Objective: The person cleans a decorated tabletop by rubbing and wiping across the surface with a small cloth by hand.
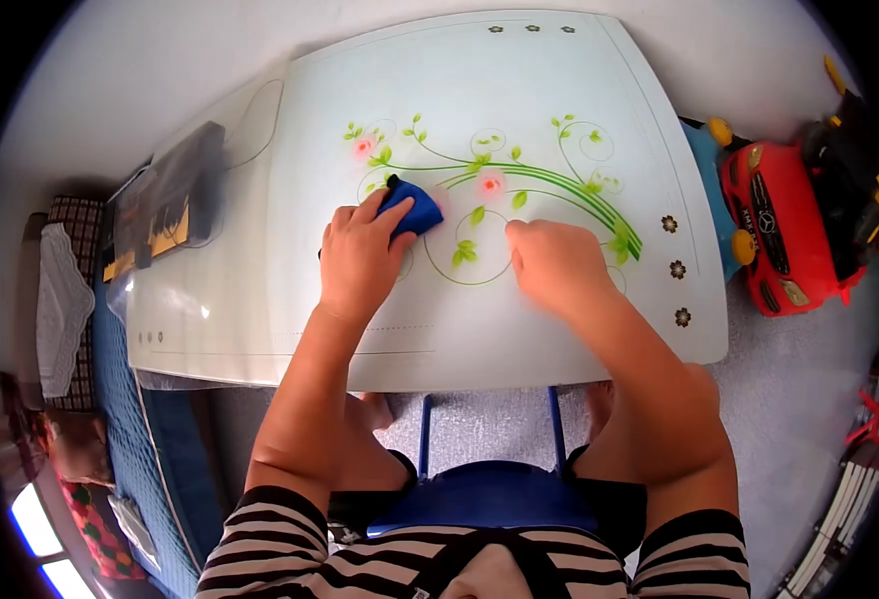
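Observation:
My left hand (360, 252) is closed on a small blue cloth-like piece (420, 213) with a black edge. The piece stands up from the white tabletop (519, 90), left of the middle. To its right, my right hand (561, 262) is closed in a fist over the printed green vines and pink flowers. Its fingers are curled under, so anything inside them is hidden. A gap of bare tabletop lies between the two hands.
Clear plastic sheeting covers the table's left end, around a dark box (185, 185). A blue chair (479, 496) stands at the near edge. A red toy car (779, 230) is on the right, and a bed with a blue cover (130, 399) on the left.

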`<state>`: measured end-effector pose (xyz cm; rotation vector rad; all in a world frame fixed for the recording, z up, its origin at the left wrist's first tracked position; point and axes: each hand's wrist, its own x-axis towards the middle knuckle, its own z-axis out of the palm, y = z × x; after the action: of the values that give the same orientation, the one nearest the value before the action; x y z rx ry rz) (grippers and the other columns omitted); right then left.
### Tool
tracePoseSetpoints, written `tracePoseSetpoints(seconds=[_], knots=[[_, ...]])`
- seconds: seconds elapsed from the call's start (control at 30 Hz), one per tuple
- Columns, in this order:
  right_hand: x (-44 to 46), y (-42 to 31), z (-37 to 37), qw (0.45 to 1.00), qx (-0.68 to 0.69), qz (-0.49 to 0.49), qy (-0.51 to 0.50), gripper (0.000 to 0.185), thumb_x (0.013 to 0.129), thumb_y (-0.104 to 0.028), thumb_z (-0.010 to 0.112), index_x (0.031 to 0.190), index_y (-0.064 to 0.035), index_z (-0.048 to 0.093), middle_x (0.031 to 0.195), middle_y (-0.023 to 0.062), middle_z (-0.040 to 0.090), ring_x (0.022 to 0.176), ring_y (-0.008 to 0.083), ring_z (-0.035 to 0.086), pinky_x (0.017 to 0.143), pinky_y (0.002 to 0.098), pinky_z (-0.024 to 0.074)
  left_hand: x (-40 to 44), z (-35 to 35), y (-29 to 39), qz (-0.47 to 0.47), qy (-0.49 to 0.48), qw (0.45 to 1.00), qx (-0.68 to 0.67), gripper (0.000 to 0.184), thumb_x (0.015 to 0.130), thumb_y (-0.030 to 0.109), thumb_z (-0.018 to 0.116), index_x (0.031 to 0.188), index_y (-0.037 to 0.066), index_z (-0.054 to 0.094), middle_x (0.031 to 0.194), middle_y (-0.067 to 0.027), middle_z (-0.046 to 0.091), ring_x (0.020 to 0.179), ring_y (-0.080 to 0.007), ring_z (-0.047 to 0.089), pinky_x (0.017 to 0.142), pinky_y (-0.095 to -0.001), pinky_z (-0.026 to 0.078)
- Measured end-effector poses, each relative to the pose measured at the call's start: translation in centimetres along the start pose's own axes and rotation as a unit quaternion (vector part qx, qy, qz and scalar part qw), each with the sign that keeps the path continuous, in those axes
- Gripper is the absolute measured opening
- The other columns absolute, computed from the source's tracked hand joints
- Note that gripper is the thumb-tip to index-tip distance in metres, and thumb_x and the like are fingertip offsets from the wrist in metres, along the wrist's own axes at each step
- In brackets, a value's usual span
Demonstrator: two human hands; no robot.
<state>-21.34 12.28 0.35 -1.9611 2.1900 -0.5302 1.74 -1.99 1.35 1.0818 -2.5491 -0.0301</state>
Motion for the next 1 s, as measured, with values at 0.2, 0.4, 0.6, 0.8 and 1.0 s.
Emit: tracePoseSetpoints(seconds=[0.2, 0.4, 0.6, 0.8, 1.0], knots=[[0.2, -0.5, 0.2, 0.999, -0.045, -0.003, 0.020, 0.006, 0.093, -0.013, 0.071, 0.091, -0.0074, 0.071, 0.078, 0.0128, 0.071, 0.074, 0.0345, 0.074, 0.064, 0.0491, 0.0558, -1.2, -0.7, 2.3, 0.084, -0.030, 0.993, -0.071, 0.047, 0.088, 0.027, 0.087, 0.133, 0.021, 0.080, 0.146, -0.0084, 0.071, 0.113, -0.0348, 0.066, 0.104, -0.0472, 0.055], [0.2, -0.1, 0.4, 0.997, -0.035, -0.022, 0.061, 0.007, 0.090, -0.013, 0.073, 0.090, -0.0073, 0.069, 0.076, 0.0122, 0.069, 0.072, 0.0339, 0.073, 0.063, 0.0487, 0.0549, -0.4, 0.1, 2.9, 0.099, -0.006, 0.990, -0.102, 0.042, 0.084, 0.024, 0.090, 0.125, 0.021, 0.083, 0.141, -0.0054, 0.073, 0.107, -0.0326, 0.069, 0.099, -0.0460, 0.057], [0.2, -0.1, 0.4, 0.997, -0.037, -0.019, 0.057, 0.007, 0.090, -0.013, 0.073, 0.088, -0.0071, 0.069, 0.075, 0.0115, 0.068, 0.071, 0.0333, 0.072, 0.062, 0.0485, 0.0543, 1.4, 0.4, -5.1, -0.086, 0.034, 0.995, 0.024, 0.038, 0.093, 0.025, 0.084, 0.131, 0.020, 0.082, 0.140, -0.0116, 0.075, 0.113, -0.0379, 0.069, 0.102, -0.0448, 0.057], [0.2, -0.3, 0.5, 0.997, -0.043, -0.023, 0.055, 0.007, 0.089, -0.012, 0.073, 0.088, -0.0068, 0.069, 0.076, 0.0119, 0.069, 0.072, 0.0334, 0.072, 0.063, 0.0489, 0.0546, 0.6, 0.8, -2.5, 0.014, 0.031, 0.999, -0.020, 0.043, 0.089, 0.023, 0.087, 0.131, 0.020, 0.081, 0.142, -0.0073, 0.073, 0.113, -0.0359, 0.068, 0.101, -0.0462, 0.057], [0.2, -0.3, 0.6, 0.997, -0.040, -0.022, 0.061, 0.008, 0.089, -0.013, 0.073, 0.087, -0.0068, 0.068, 0.077, 0.0118, 0.069, 0.072, 0.0339, 0.072, 0.064, 0.0493, 0.0547, -1.8, 0.3, 4.1, 0.136, -0.001, 0.985, -0.102, 0.045, 0.082, 0.023, 0.090, 0.126, 0.022, 0.082, 0.145, -0.0035, 0.071, 0.107, -0.0315, 0.069, 0.098, -0.0466, 0.057]])
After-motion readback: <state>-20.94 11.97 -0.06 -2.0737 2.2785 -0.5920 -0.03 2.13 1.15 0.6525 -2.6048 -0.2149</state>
